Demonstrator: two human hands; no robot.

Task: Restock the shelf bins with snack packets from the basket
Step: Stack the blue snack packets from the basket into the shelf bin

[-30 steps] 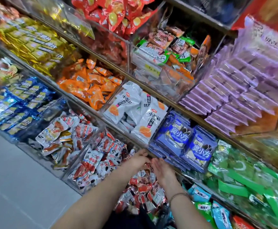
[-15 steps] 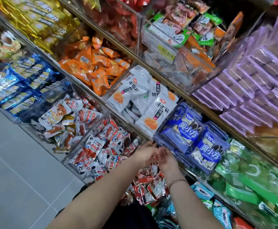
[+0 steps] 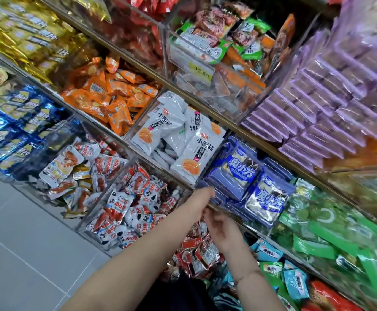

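**Both hands meet over the red snack packets at the front edge of the lower shelf [image 3: 253, 134] row.**

Our left hand [image 3: 202, 199] reaches in along the front corner of the bin of blue packets [image 3: 239, 169], just below the white packets [image 3: 183, 140]. Its fingers are blurred and turned away, so we cannot tell how far its grip is open or whether it holds anything. Our right hand [image 3: 222, 230] hovers just beside it with fingers loosely curled, its grip slack and holding nothing. The red snack packets [image 3: 200, 252] lie heaped in the bin directly beneath both hands, beside the clear bin [image 3: 86, 223] of red-and-white packets.
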